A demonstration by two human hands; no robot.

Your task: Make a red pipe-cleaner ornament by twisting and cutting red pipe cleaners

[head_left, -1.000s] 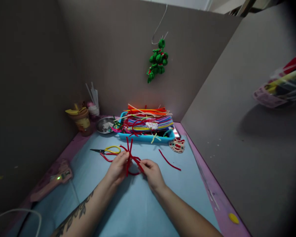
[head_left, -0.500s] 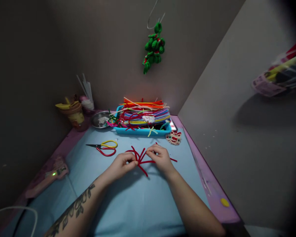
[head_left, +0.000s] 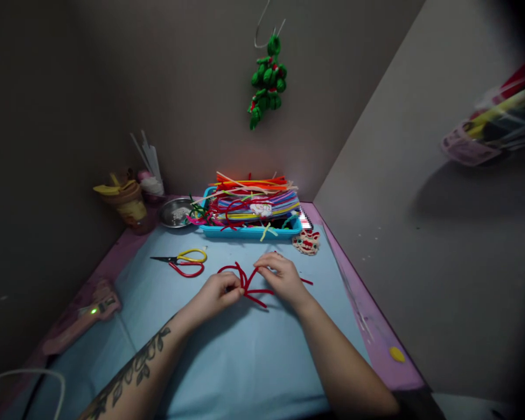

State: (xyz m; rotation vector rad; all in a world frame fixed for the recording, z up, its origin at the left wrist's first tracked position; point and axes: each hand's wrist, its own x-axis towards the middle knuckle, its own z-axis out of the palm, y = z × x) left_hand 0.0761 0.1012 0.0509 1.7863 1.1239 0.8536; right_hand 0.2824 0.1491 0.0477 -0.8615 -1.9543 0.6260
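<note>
Over the light blue mat [head_left: 245,361], both hands work a bundle of red pipe cleaners [head_left: 250,286]. My left hand [head_left: 216,293] pinches the bundle where the strands cross, fingers closed. My right hand [head_left: 282,277] grips the strands on the right side, fingers curled around them. Loose red ends fan out between and below the hands. Another single red pipe cleaner [head_left: 307,282] lies just behind my right hand, mostly hidden.
Scissors with yellow and red handles [head_left: 184,262] lie left of the hands. A blue tray of coloured pipe cleaners [head_left: 249,210] stands at the back, with a metal dish [head_left: 175,211], a cup [head_left: 126,201], a small crocheted piece [head_left: 307,241] and a pink glue gun [head_left: 85,312]. Grey walls enclose three sides.
The red bundle has gone from upright to lying low between my hands. My right hand moved up and right along the strands. The view tilted slightly.
</note>
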